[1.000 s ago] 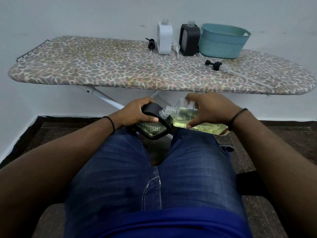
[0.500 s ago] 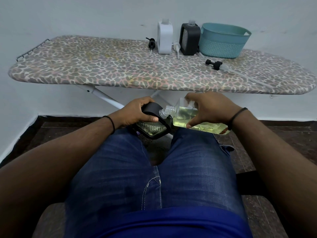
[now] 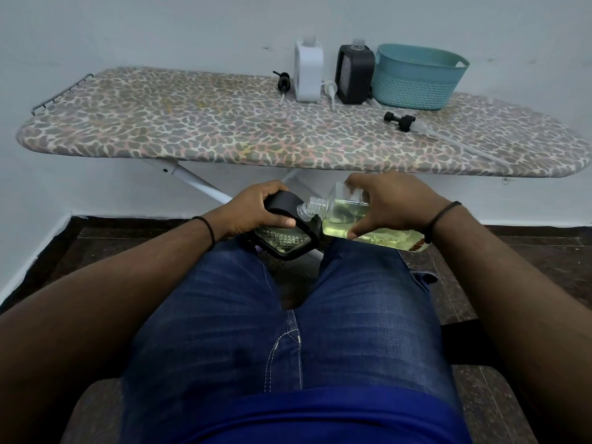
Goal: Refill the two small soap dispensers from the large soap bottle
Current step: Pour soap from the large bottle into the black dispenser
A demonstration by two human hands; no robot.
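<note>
Soap from the large bottle [image 3: 358,219] is being poured over the person's lap, in front of the ironing board [image 3: 224,136]. The right hand [image 3: 390,203] is gripping the clear bottle with fingers curled over it and thumb under, tipping it nearly flat so its open threaded neck is pointing left and down toward the dispenser. The left hand [image 3: 253,208] is wrapping around the black dispenser [image 3: 282,232], tilting it so its mouth is meeting the bottle's neck; that angle probably lets the thick yellow-green liquid slide in without splashing, and holding both low over the knees is likely steadying them. The actual stream is hidden behind the neck, so whether soap is flowing cannot be told. Counting things: one large bottle, three small dispensers in all, one in hand plus a white dispenser [image 3: 307,72] and a second black dispenser [image 3: 354,73] standing uncapped at the board's far edge. Three pump heads are lying loose on the board: a black one [image 3: 283,83], a white one [image 3: 330,89] and a larger black pump [image 3: 400,120]. One teal basket [image 3: 416,78] is sitting beside them.
</note>
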